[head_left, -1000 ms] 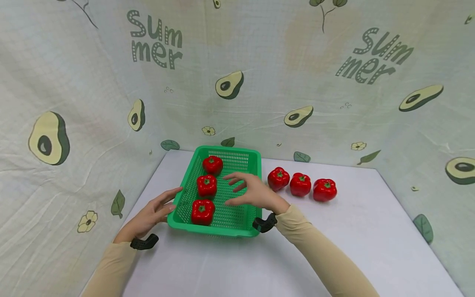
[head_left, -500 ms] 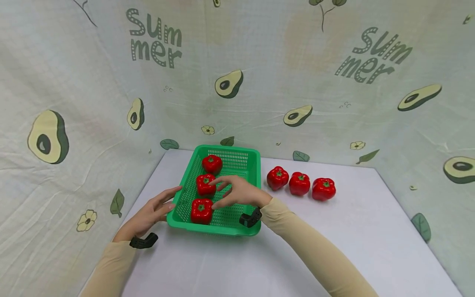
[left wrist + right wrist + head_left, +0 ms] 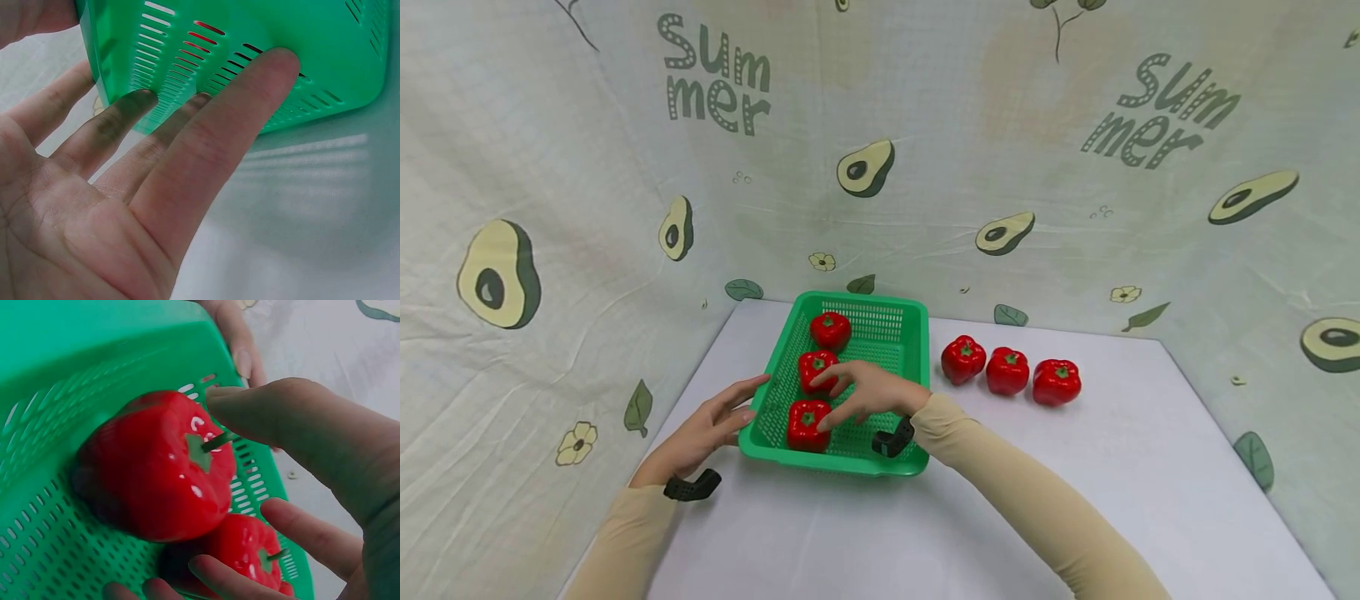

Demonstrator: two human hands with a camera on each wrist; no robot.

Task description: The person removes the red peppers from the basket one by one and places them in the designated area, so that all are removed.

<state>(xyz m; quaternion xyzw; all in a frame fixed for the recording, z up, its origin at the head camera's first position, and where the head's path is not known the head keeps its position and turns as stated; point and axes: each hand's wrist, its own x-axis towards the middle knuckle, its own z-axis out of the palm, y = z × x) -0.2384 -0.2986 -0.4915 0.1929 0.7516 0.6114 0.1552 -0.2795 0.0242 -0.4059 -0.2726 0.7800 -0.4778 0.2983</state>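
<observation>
A green plastic basket (image 3: 880, 468) holds three red bell peppers in a row along its left side: a far one (image 3: 831, 332), a middle one (image 3: 815, 372) and a near one (image 3: 807, 427). My left hand (image 3: 706, 433) is at the basket's left side, its straight fingers on the slotted wall (image 3: 219, 37). Over the middle and near peppers is my right hand (image 3: 868, 392), fingers spread and holding nothing. In the right wrist view its thumb (image 3: 269, 412) is close by the stem of the larger-looking bell pepper (image 3: 156, 469), with fingers beside the other (image 3: 244, 547).
Three more red bell peppers stand in a row on the white table to the basket's right: one by the basket (image 3: 963, 360), a middle one (image 3: 1007, 372) and an outer one (image 3: 1056, 382). An avocado-print cloth (image 3: 925, 100) hangs behind and at both sides.
My right hand has moved left and slightly down, from over the basket's middle to the middle and near bell peppers. The left hand stays at the basket's side.
</observation>
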